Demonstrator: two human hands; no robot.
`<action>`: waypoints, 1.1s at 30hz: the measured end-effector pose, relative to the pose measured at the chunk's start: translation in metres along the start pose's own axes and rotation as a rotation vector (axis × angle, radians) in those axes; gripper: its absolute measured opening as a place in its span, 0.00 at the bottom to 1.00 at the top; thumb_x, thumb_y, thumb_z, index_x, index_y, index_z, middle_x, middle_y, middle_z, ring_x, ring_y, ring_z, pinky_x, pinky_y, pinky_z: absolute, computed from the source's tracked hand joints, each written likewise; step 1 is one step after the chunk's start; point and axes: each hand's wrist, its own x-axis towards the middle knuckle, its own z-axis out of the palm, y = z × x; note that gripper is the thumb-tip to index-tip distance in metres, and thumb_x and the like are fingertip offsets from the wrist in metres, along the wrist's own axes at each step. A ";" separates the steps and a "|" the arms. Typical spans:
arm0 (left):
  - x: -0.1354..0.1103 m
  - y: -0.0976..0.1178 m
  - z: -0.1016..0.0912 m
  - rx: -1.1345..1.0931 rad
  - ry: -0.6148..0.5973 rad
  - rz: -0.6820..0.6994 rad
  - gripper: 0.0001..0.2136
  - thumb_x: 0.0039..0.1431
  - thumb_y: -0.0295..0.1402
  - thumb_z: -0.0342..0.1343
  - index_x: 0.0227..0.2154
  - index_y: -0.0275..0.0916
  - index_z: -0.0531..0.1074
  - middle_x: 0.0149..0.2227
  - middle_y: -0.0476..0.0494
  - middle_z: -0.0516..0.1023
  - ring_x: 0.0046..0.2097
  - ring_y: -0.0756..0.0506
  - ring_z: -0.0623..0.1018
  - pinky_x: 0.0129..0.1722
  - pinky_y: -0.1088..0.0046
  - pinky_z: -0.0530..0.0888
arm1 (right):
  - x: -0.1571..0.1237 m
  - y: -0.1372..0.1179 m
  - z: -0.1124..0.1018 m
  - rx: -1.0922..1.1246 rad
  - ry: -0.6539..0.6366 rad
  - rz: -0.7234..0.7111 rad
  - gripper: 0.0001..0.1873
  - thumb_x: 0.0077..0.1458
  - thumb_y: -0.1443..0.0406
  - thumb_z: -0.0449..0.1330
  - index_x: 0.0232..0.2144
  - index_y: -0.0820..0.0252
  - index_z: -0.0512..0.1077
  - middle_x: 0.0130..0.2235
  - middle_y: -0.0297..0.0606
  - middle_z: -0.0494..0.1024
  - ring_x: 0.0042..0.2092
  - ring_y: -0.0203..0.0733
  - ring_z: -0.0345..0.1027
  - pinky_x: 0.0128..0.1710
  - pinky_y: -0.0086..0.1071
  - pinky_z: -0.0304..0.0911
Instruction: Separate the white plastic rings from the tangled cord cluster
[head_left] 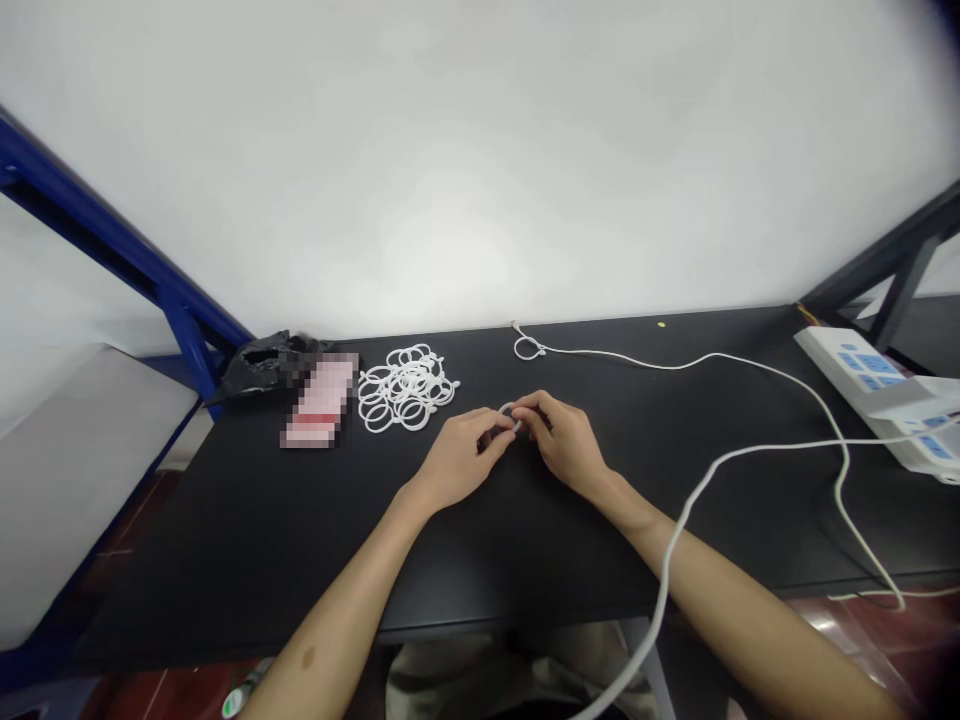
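Note:
Between my two hands is a small white ring (507,410), mostly covered by my fingers. My left hand (469,445) pinches it from the left with thumb and fingertips. From the right, my right hand (559,430) grips the same ring, fingers bent round its edge. Just left of my hands lies a loose pile of white rings (405,390), several with a small eyelet on the rim. Farther back, a single white ring (529,348) rests on the black tabletop (480,560), touching the end of a thin white cord (660,365).
A white power strip (870,375) with blue sockets stands at the right. A thick white cable (679,535) crosses in front of my right forearm. At the back left are a crumpled black plastic bag (262,365) and a pixelated pink rectangle (322,400). A blue frame post (112,235) rises at left.

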 end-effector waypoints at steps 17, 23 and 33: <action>-0.001 0.000 0.000 0.037 -0.007 -0.007 0.07 0.64 0.34 0.52 0.39 0.41 0.75 0.35 0.51 0.75 0.29 0.51 0.70 0.33 0.73 0.69 | -0.002 0.001 -0.002 -0.053 -0.050 -0.007 0.08 0.63 0.65 0.55 0.31 0.56 0.72 0.26 0.30 0.77 0.27 0.34 0.70 0.30 0.26 0.60; -0.002 0.000 0.000 0.037 -0.014 0.013 0.07 0.64 0.34 0.52 0.37 0.41 0.75 0.34 0.50 0.75 0.28 0.52 0.70 0.32 0.74 0.68 | -0.003 -0.001 -0.001 -0.023 -0.039 0.014 0.09 0.63 0.63 0.55 0.32 0.56 0.72 0.26 0.31 0.77 0.27 0.34 0.70 0.30 0.26 0.61; 0.004 -0.028 -0.020 0.634 0.428 -0.016 0.10 0.65 0.30 0.49 0.39 0.38 0.75 0.38 0.39 0.79 0.43 0.38 0.72 0.46 0.57 0.69 | 0.020 0.024 0.003 -0.569 0.038 -0.042 0.22 0.62 0.58 0.55 0.55 0.62 0.68 0.53 0.53 0.69 0.51 0.56 0.64 0.51 0.49 0.63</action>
